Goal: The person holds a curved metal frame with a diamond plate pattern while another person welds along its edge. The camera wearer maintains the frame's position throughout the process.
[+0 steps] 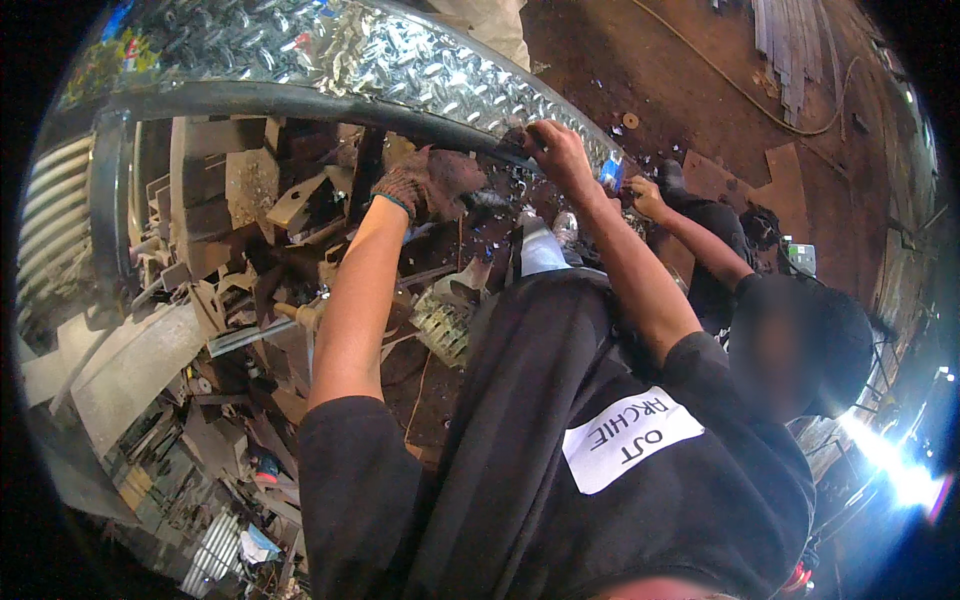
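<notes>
A metal bench or frame with a shiny tread-plate top point(430, 75) runs across the far side, with a dark square metal bar point(300, 102) along its near edge. My left hand point(430, 183), in a brown knit work glove, is just below this bar; its fingers are blurred and turned away, so their grip is unclear. At the bar's right part, my bare right hand point(560, 150) is closed, its fingertips at a small dark piece I cannot make out. Below the left hand is rough debris, with a pale ridged block point(440, 325) lying in it.
A co-worker's hand point(650, 198) reaches in close to my right arm, near a blue item point(611, 172) at the plate's end. Scrap metal offcuts point(290, 205) are heaped under the frame. Long strips point(785, 55) and a hose point(715, 90) lie on the brown floor at far right.
</notes>
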The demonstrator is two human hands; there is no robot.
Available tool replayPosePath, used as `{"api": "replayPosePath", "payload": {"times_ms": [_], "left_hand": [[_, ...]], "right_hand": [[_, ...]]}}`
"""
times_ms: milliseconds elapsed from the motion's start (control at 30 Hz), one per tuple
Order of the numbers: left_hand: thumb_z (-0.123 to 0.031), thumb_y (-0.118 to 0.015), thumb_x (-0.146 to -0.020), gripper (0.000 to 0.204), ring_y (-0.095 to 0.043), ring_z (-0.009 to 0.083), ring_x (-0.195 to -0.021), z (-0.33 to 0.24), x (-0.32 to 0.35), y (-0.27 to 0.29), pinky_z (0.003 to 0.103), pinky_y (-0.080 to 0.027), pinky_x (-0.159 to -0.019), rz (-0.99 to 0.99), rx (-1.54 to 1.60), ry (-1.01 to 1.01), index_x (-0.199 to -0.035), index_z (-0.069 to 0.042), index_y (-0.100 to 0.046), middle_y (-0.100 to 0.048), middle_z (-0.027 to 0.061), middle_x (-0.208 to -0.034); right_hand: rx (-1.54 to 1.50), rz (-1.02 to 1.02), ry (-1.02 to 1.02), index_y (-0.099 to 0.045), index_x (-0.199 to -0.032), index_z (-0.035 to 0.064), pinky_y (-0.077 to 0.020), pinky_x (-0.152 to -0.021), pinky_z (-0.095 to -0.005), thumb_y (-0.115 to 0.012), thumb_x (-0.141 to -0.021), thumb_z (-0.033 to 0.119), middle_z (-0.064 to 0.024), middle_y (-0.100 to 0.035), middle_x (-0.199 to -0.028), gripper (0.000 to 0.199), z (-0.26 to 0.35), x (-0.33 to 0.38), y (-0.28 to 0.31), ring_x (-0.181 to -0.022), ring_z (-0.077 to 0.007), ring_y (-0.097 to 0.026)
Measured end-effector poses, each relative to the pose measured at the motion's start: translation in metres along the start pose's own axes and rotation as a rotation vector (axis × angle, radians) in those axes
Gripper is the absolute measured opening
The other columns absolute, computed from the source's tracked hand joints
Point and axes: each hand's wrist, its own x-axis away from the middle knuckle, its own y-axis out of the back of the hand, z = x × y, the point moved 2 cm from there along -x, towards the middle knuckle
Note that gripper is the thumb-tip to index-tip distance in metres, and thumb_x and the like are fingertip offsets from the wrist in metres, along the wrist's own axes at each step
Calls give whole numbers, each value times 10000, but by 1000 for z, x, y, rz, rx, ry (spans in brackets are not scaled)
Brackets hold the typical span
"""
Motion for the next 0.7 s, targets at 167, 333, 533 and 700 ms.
{"api": "replayPosePath", "payload": {"times_ms": [167,333,533,700], "left_hand": [[-276,-692,-672,335,-622,310,-967,-3,1,6,424,-506,-857,12,-19,25,-931,-76,-620,-641,134,-957],[-272,-682,-676,318,-622,315,-971,-4,2,5,419,-513,-843,3,17,43,-919,-76,-623,-639,141,-958],[-285,-688,-675,330,-622,310,-975,-2,-1,0,412,-512,-852,24,21,57,-931,-86,-626,-638,140,-970],[-278,-685,-685,314,-619,310,-981,-5,1,5,408,-503,-869,7,-10,43,-930,-91,-628,-636,141,-974]], "right_hand": [[-183,67,-5,-615,-902,24,-487,-752,-444,-629,-857,202,-184,-621,-920,184,-3,-2,4,-867,-388,-606],[-146,72,-50,-621,-908,22,-486,-751,-442,-629,-868,212,-183,-626,-914,195,0,-3,2,-868,-387,-605],[-31,-34,-9,-660,-913,18,-510,-697,-368,-671,-844,150,-146,-664,-860,150,0,-4,-1,-777,-286,-651],[-119,-3,-68,-666,-898,25,-508,-703,-359,-680,-838,162,-142,-668,-837,150,1,3,-2,-779,-291,-654]]}}
